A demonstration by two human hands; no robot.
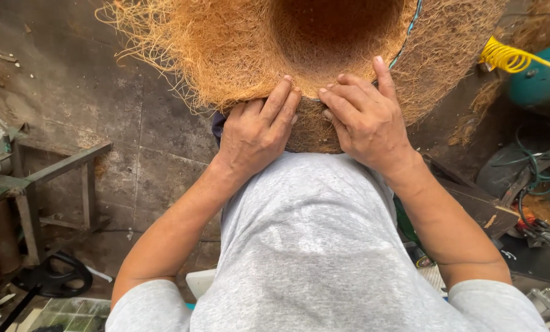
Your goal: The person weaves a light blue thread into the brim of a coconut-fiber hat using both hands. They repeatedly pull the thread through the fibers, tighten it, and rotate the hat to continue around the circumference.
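Note:
A large bowl-shaped liner of orange-brown coconut fibre fills the top of the view, its hollow facing up and loose strands fraying out at the left. My left hand presses on its near rim, fingers bent over the edge. My right hand lies beside it on the same rim, fingers spread and pushing into the fibre next to a thin blue-green wire ring. The two hands almost touch. The liner's near edge rests against my grey shirt.
A green metal frame stands at the left on a dirty dark tiled floor. A coiled yellow hose and a teal tank sit at the top right. Green cables and tools lie at the right.

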